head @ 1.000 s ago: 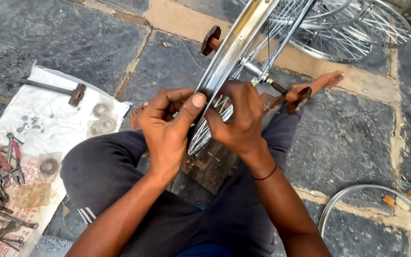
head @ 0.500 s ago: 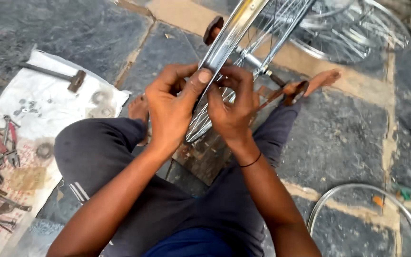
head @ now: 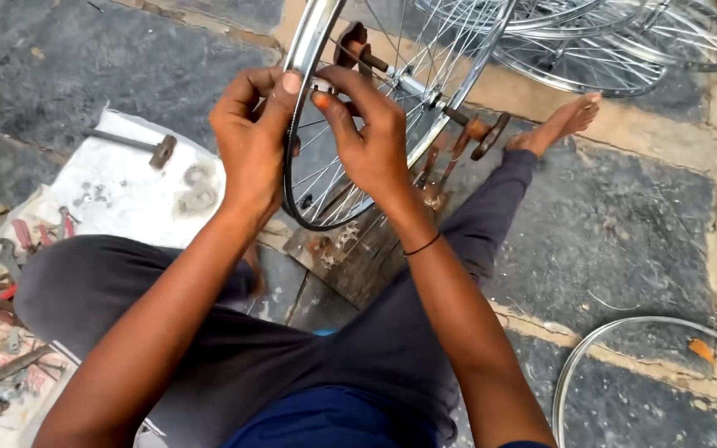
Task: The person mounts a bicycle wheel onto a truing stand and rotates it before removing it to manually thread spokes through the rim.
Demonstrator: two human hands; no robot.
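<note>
A shiny steel bicycle wheel point(head: 317, 124) with thin wire spokes stands upright at the top centre of the frame. The left hand point(head: 251, 141) grips its curved rim from the left, thumb pressed on the rim's edge. The right hand point(head: 367, 137) pinches at the rim from the right, fingertips closed on a small part too small to tell. A rusty stand point(head: 458, 145) holds the axle. Below lies a worn wooden board point(head: 350, 257) on rough grey stone paving point(head: 624, 224). A hammer point(head: 130, 145) rests on a white sheet point(head: 118, 195) at left; more spoked wheels point(head: 591, 50) lie upper right
</note>
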